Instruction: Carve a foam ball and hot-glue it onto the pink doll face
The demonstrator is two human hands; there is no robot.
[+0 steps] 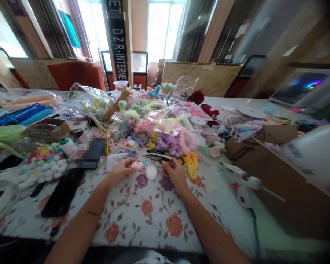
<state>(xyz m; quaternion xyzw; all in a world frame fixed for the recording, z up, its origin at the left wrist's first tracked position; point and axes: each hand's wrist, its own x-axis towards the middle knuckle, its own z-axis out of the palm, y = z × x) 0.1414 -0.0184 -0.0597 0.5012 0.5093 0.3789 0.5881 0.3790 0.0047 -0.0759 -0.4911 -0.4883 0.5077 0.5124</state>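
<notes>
My left hand (123, 169) rests on the floral tablecloth (143, 216) with its fingers pinched on a small pale pink piece (136, 165). My right hand (175, 170) lies a little to the right, fingers curled down at the edge of the craft pile, close to a yellow felt shape (191, 163) and dark scissors (158, 155). Whether the right hand holds anything is hidden. A small round white pad (151, 172) sits on the cloth between the two hands.
A heap of bagged craft supplies (154, 124) fills the table's middle. A white glue gun (243, 179) lies to the right beside cardboard boxes (277, 157). A bag of pastel pom-poms (45, 163), a black phone (62, 192) and blue pipe cleaners (19, 115) sit left.
</notes>
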